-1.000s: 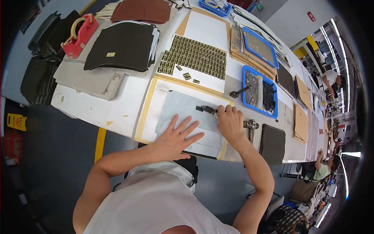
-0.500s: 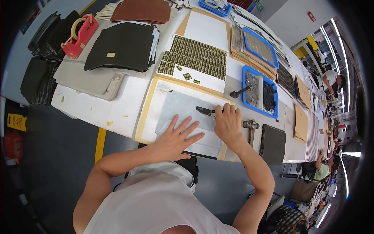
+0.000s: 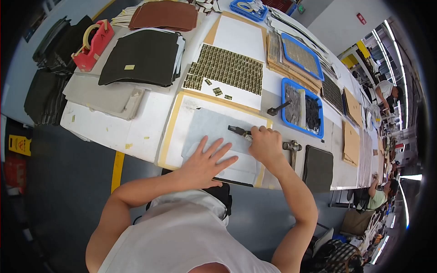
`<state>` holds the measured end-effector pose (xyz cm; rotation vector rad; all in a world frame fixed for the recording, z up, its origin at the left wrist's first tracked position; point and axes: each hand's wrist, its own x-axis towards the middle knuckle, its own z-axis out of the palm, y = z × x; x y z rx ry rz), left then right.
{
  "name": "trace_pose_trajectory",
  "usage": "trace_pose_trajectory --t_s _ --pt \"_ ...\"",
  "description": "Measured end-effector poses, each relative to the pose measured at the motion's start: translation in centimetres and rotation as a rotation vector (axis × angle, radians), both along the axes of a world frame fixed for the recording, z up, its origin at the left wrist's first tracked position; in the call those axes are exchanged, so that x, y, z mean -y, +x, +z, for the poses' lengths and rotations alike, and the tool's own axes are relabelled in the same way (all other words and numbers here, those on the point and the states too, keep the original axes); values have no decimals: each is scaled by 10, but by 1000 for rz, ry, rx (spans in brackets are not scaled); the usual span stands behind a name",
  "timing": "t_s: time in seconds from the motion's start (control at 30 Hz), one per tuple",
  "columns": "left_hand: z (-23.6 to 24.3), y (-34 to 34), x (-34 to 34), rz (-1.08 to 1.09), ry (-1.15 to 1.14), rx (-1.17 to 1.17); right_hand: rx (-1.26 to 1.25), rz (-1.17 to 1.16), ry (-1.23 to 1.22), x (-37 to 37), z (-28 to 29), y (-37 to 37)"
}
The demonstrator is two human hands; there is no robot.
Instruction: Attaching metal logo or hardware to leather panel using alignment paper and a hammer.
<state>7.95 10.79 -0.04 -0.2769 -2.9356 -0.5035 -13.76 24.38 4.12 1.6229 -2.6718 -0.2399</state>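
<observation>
The right hand [image 3: 265, 144] is closed around a small dark-handled tool [image 3: 238, 131], whose tip rests on the grey sheet [image 3: 214, 129]; a slip there would likely score the sheet crookedly or run toward the spread fingers. The left hand [image 3: 205, 160] lies flat and open on the sheet's near edge, pinning it to the white board [image 3: 182, 118] by the worktop's [image 3: 114, 129] front edge.

One head view — a fisheye looking steeply down from above the person's shoulders, close over the worktable [image 3: 136, 132], edges bending.
</observation>
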Motion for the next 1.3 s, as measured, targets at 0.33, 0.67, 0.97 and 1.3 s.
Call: trace_pose_trajectory --t_s 0.33,0.67,0.97,1.3 --pt "11 7 -2 -22 28 -120 100 -553 -385 -114 -8 12" --pt "171 -1 62 93 212 -329 1482 -488 -771 -76 2 75" --pt "179 -44 118 117 421 -126 1511 25 -1151 -47 26 133" --pt "119 -57 94 381 326 52 1582 3 -1091 -38 50 134"
